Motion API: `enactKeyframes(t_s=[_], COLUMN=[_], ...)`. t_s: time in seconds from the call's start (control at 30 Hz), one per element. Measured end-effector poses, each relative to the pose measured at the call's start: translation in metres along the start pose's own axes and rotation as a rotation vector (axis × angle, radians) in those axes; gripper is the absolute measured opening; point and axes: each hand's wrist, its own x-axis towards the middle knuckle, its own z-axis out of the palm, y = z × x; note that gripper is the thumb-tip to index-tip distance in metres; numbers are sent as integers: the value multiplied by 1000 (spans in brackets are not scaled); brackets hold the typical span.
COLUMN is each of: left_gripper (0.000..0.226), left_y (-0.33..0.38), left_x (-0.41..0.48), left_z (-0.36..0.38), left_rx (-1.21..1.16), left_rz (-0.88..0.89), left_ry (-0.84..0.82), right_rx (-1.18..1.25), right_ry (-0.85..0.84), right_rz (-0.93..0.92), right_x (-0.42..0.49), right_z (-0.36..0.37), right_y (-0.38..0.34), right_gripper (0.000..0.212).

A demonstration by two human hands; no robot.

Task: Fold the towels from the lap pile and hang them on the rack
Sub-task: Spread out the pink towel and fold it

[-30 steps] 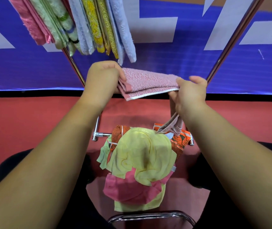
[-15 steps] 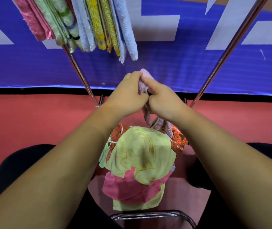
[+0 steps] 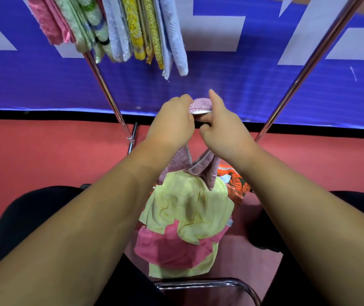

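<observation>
A dusty pink towel (image 3: 199,105) is folded over between my hands, its ends hanging down toward the lap. My left hand (image 3: 172,124) and my right hand (image 3: 223,131) are close together and both grip its top fold. Under them lies the lap pile: a yellow towel (image 3: 189,208) on top, a pink one (image 3: 172,250) under it, an orange patterned one (image 3: 236,184) at the far right. On the rack at upper left hang several folded towels (image 3: 114,29) in pink, green, white, yellow and pale blue.
Two chrome rack legs slant down, the left leg (image 3: 106,89) and the right leg (image 3: 304,69). A blue and white banner (image 3: 242,80) stands behind the rack. The floor (image 3: 44,155) is red. A chrome chair rail (image 3: 209,284) runs along the bottom, between my dark-clad legs.
One second ago my hands held the pink towel stretched flat between them. They have come together, folding the towel in half so its ends hang down.
</observation>
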Motion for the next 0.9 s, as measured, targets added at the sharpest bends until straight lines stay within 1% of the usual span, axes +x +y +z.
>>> enactKeyframes(t_s=[0.07,0.1,0.17,0.2,0.23,0.3,0.43,0.57,0.63,0.73,0.77,0.83,0.9], left_gripper=[33,34,42,46,48,50,46,30,27,28,29,30,33], left_y=[5,8,14,16,18,20,19,15,11,10,10,14,23], left_x=[0,-1,-4,-6,-8,-9,-6,-8,-9,-15,-18,-27,-38], left_z=[-4,-8,-15,-19,-23,-29,-39,-49,-55,-66,-70,-77,-84], left_rx=[-15,-27,-63,-81,-90,-100,-123,-2,29,-13,-34,-79,-109], left_rz=[24,43,90,115,137,152,65,12,-5,-8,-9,-27,-66], left_ry=[15,20,33,38,40,54,138,223,265,297,313,340,356], right_rx=[-64,-83,-103,-102,-102,-133,-165,-67,-24,-9,6,49,59], right_ry=[113,129,114,114,120,131,145,248,300,347,356,363,352], right_rz=[95,151,216,232,244,247,262,204,170,86,64,22,-16], right_x=[4,7,11,11,12,13,17,19,17,12,9,2,-5], right_z=[2,2,0,-2,-4,-5,-7,-14,-19,-25,-27,-29,-31], right_y=[8,13,21,23,26,31,32,22,14,2,-3,-13,-20], right_gripper=[75,62,25,14,11,13,8,15,16,12,14,25,30])
